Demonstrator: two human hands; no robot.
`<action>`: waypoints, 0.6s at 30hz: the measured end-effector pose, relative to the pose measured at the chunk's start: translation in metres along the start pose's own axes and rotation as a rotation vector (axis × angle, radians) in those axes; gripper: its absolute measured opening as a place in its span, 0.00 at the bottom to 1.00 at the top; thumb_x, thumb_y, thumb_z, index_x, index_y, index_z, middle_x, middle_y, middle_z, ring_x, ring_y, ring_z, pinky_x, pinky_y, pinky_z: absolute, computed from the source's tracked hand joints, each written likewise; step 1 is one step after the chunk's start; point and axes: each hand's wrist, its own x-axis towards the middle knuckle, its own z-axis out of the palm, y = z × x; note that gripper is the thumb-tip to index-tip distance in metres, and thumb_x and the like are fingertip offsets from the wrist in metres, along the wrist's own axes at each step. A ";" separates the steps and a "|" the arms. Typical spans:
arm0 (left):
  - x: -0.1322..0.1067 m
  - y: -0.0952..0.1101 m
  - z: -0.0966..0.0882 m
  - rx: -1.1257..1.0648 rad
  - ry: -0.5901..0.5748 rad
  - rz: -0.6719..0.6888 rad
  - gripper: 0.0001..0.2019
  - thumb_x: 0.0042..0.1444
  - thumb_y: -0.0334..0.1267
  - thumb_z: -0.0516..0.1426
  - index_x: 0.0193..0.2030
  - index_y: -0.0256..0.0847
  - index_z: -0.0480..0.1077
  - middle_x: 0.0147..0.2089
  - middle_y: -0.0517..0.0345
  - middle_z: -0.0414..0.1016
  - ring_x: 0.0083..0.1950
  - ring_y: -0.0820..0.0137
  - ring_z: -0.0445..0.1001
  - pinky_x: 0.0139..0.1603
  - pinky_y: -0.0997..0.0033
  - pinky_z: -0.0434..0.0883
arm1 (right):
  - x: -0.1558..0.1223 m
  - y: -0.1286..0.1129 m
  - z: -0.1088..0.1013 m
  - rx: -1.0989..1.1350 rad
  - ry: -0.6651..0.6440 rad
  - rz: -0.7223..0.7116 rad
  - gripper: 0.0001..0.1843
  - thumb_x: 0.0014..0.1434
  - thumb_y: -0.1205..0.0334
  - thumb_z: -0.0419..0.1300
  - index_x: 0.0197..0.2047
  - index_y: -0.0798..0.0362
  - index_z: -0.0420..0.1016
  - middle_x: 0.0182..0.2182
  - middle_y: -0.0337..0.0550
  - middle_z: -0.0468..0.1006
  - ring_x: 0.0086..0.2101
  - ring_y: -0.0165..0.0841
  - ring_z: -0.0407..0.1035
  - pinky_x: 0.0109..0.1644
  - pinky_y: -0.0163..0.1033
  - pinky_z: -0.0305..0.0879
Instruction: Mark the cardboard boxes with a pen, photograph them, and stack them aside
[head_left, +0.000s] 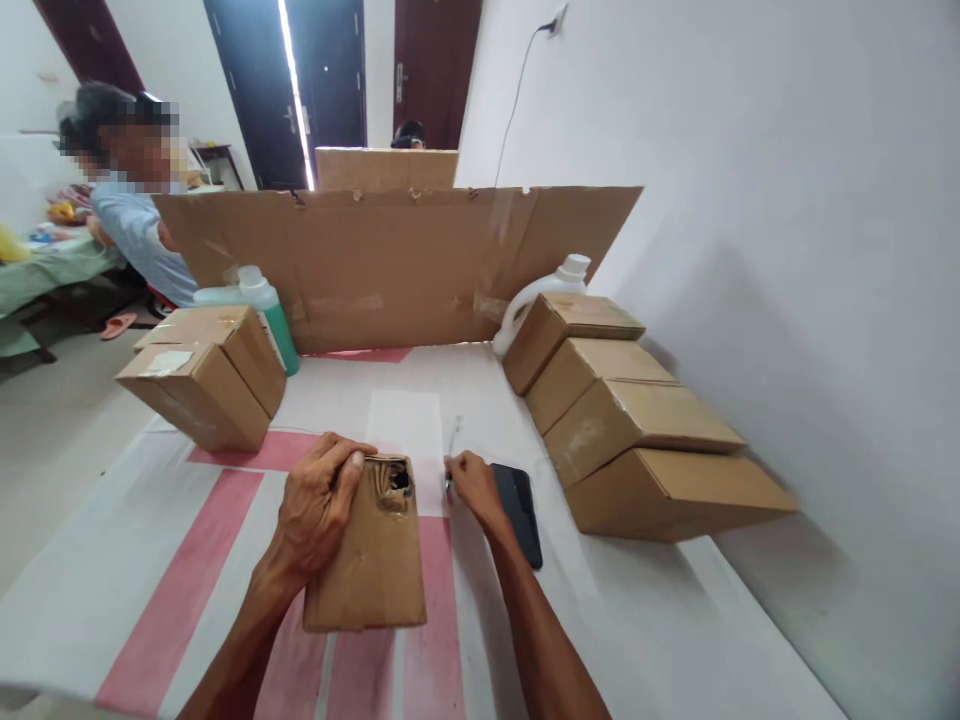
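Note:
My left hand [319, 505] grips the upper left edge of a small brown cardboard box [365, 570]. The thumb lies on its top face and the fingers wrap over the far edge. A ragged hole [397, 482] with torn, folded-back cardboard shows at the box's far right corner. Right of the box, my right hand [472, 487] is closed on a slim tool [456, 437] whose thin, pale end points away from me; it is blurred, so its kind is unclear. A flat black phone-like object [517, 515] lies beside my right wrist.
Closed cardboard boxes stand in a row on the right [645, 415] and at the left [202, 375]. Behind them are a green-liquid bottle [270, 315], a white jug [540, 290] and an upright cardboard panel [397, 270]. A person [142, 220] sits at far left; another head shows behind.

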 end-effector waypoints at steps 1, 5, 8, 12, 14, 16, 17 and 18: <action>0.001 0.000 0.000 -0.010 -0.003 -0.005 0.16 0.71 0.42 0.49 0.44 0.44 0.77 0.44 0.56 0.77 0.48 0.64 0.75 0.51 0.65 0.69 | -0.003 -0.007 -0.007 0.044 0.006 -0.011 0.20 0.64 0.49 0.59 0.24 0.50 0.64 0.20 0.34 0.67 0.24 0.31 0.69 0.29 0.37 0.60; 0.005 0.001 0.002 -0.010 -0.010 -0.003 0.15 0.70 0.40 0.49 0.45 0.44 0.77 0.44 0.56 0.77 0.48 0.64 0.75 0.51 0.65 0.69 | -0.036 -0.058 -0.030 0.480 0.092 -0.122 0.16 0.66 0.45 0.55 0.38 0.49 0.65 0.39 0.41 0.75 0.36 0.32 0.74 0.35 0.37 0.69; 0.005 0.004 0.005 0.013 -0.015 -0.006 0.15 0.70 0.39 0.48 0.45 0.44 0.77 0.44 0.55 0.77 0.48 0.63 0.75 0.50 0.63 0.70 | -0.070 -0.100 -0.029 0.802 0.143 -0.225 0.10 0.65 0.52 0.62 0.40 0.49 0.69 0.39 0.40 0.75 0.35 0.30 0.71 0.36 0.36 0.69; 0.002 0.009 0.009 0.045 -0.022 -0.003 0.15 0.70 0.38 0.48 0.45 0.44 0.76 0.44 0.54 0.76 0.48 0.63 0.75 0.50 0.62 0.70 | -0.098 -0.119 -0.009 0.779 0.148 -0.352 0.04 0.67 0.59 0.62 0.40 0.49 0.72 0.35 0.38 0.77 0.27 0.27 0.67 0.33 0.35 0.66; 0.000 0.011 0.011 0.060 -0.024 0.004 0.14 0.70 0.36 0.48 0.45 0.44 0.76 0.43 0.55 0.76 0.47 0.63 0.75 0.50 0.62 0.70 | -0.103 -0.115 0.000 0.703 0.132 -0.400 0.03 0.68 0.60 0.61 0.41 0.49 0.74 0.37 0.38 0.79 0.28 0.27 0.69 0.35 0.36 0.69; -0.002 0.013 0.012 0.068 -0.024 0.007 0.14 0.69 0.36 0.48 0.46 0.44 0.76 0.43 0.55 0.76 0.47 0.63 0.75 0.50 0.62 0.70 | -0.106 -0.109 0.005 0.624 0.119 -0.418 0.03 0.68 0.60 0.60 0.42 0.49 0.74 0.37 0.39 0.79 0.30 0.28 0.71 0.35 0.36 0.70; -0.003 0.014 0.012 0.069 -0.021 0.009 0.14 0.69 0.36 0.48 0.46 0.44 0.76 0.43 0.55 0.76 0.47 0.63 0.75 0.50 0.62 0.70 | -0.106 -0.107 0.006 0.591 0.117 -0.422 0.04 0.69 0.60 0.60 0.42 0.49 0.75 0.38 0.39 0.79 0.30 0.28 0.72 0.35 0.35 0.71; -0.004 0.014 0.013 0.070 -0.019 0.011 0.14 0.69 0.36 0.48 0.46 0.44 0.76 0.43 0.55 0.75 0.47 0.64 0.75 0.50 0.62 0.70 | -0.107 -0.105 0.006 0.563 0.116 -0.425 0.04 0.68 0.60 0.60 0.42 0.50 0.75 0.38 0.39 0.79 0.31 0.28 0.72 0.36 0.35 0.72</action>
